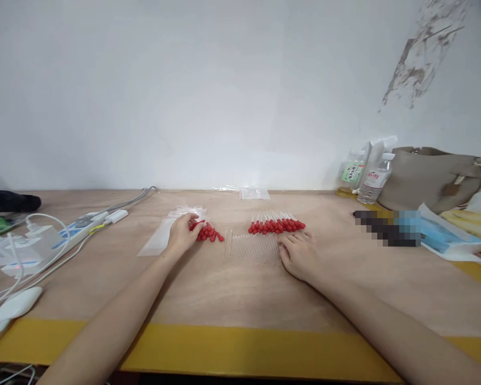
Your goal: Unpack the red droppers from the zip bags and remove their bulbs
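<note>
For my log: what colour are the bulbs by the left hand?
The bulbs are red, clearest in the head view.

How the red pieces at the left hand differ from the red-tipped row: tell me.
The red pieces lie jumbled; the red-tipped row is lined up. Pale sticks run back from the red-tipped row; none plainly show on the red pieces. The left hand partly covers the red pieces; the red-tipped row is mostly uncovered. Both have rounded red ends.
</note>
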